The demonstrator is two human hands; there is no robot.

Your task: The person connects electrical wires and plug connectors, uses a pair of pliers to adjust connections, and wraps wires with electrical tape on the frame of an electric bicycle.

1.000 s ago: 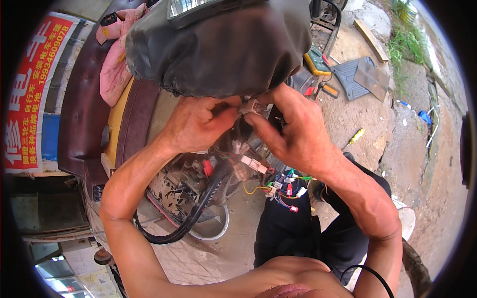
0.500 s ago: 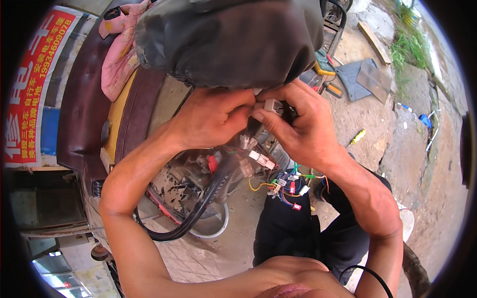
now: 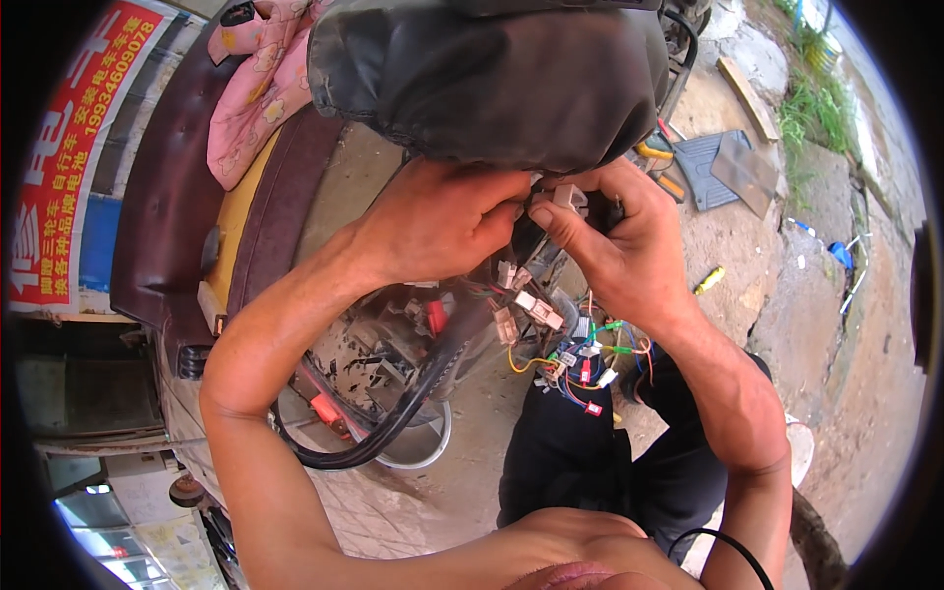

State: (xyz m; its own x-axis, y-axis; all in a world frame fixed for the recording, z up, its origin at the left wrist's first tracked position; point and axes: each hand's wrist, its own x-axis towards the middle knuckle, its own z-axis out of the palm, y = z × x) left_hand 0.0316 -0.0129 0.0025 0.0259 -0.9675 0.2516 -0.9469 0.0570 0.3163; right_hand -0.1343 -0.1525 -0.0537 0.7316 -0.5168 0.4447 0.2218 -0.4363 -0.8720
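Just below a black padded seat (image 3: pixel 492 84), my two hands work close together. My right hand (image 3: pixel 639 246) pinches a whitish plastic wiring connector (image 3: pixel 567 198) between thumb and fingers. Beside it my left hand (image 3: pixel 442 221) is closed, its fingertips curled against the connector's left side; whatever they grip is hidden. Under the hands hang more pale connectors (image 3: pixel 539 310) on wires. A bundle of thin coloured wires (image 3: pixel 580 364) with small red and white plugs dangles lower, in front of my knees.
A thick black hose or cable (image 3: pixel 393 423) curves below my left forearm, over a pale bucket (image 3: pixel 433 442). A yellow-handled screwdriver (image 3: pixel 710 280) lies on the ground at right, with a grey mat (image 3: pixel 703 167) beyond. A maroon padded panel (image 3: pixel 167 187) stands at left under a pink cloth (image 3: pixel 256 113).
The view has shifted a little, so the seat and both hands appear slightly farther right. My right hand keeps its pinch on the connector, and my left hand stays closed beside it.
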